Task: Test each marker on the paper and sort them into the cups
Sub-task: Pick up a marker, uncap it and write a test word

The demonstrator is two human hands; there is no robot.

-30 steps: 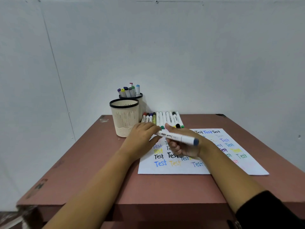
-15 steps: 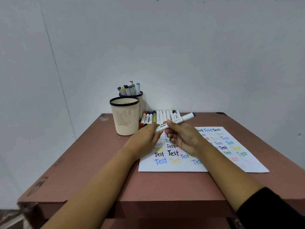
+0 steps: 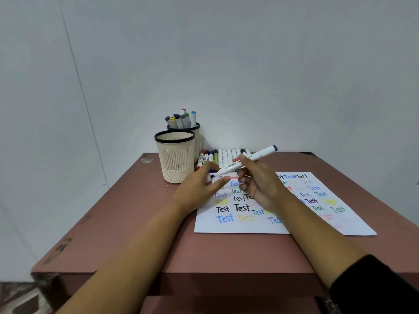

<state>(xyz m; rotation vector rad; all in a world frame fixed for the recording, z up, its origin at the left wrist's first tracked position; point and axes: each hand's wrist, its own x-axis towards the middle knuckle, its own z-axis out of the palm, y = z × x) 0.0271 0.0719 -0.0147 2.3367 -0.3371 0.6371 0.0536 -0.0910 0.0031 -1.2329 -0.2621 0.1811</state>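
Observation:
My right hand point(image 3: 258, 184) grips a white marker point(image 3: 256, 156) with a dark blue cap, tilted so the capped end points up and right. Its lower end sits between the thumb and fingers of my left hand point(image 3: 195, 191), which pinches there; I cannot tell whether a cap is off. Both hands hover over the top left of the paper point(image 3: 249, 225), which is covered with coloured "Test" words. A row of markers point(image 3: 223, 157) lies behind the paper. The front beige cup point(image 3: 175, 159) looks empty. The back cup point(image 3: 196, 130) holds several markers point(image 3: 181, 120).
Everything rests on a small reddish-brown table point(image 3: 136, 223) pushed against a white wall. The cups stand at the back left. The table's front edge is close below my forearms.
My right hand has swung the marker from lying level, blue cap to the right, to tilted with the cap up and back. My left hand stayed at its lower end.

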